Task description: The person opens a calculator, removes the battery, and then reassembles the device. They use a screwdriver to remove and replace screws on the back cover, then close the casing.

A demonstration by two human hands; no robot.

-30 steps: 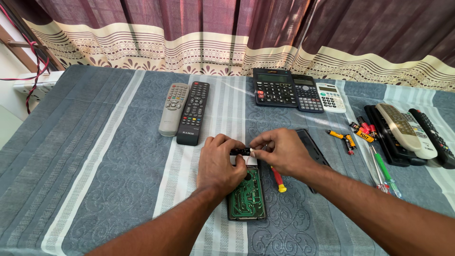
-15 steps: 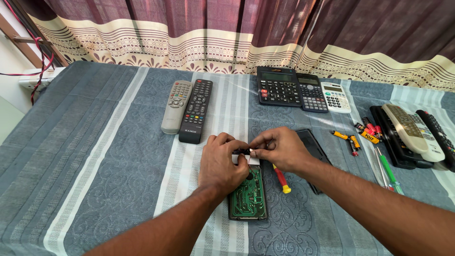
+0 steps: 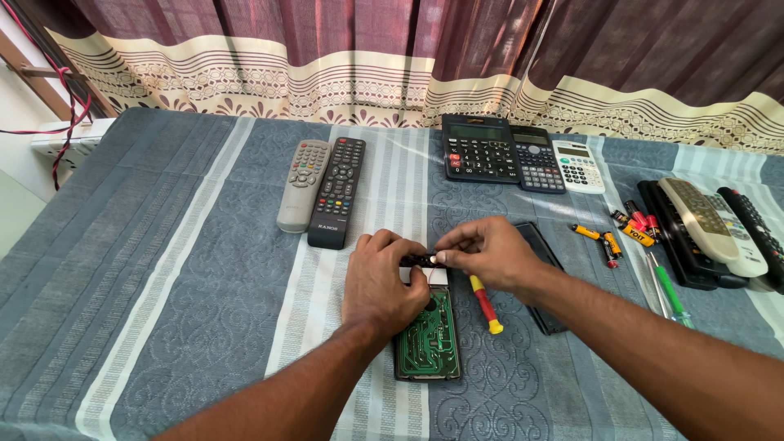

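An opened remote with a green circuit board [image 3: 429,339] lies face-down on the grey patterned tablecloth [image 3: 163,269]. My left hand [image 3: 380,282] rests on its upper end, fingers curled around the top. My right hand [image 3: 486,253] pinches a small part at the remote's top edge, touching the left fingertips. A red and yellow screwdriver [image 3: 486,304] lies just right of the board, under my right wrist. A black back cover [image 3: 545,273] lies beyond it, partly hidden by my right forearm.
A grey remote [image 3: 300,184] and a black remote [image 3: 339,192] lie at the back left. Three calculators [image 3: 518,155] sit at the back. Loose batteries [image 3: 625,229], a green screwdriver [image 3: 670,290] and several stacked remotes [image 3: 710,224] are at the right.
Both hands stay together at the top of the opened remote. The view has drifted slightly; nothing else has moved.
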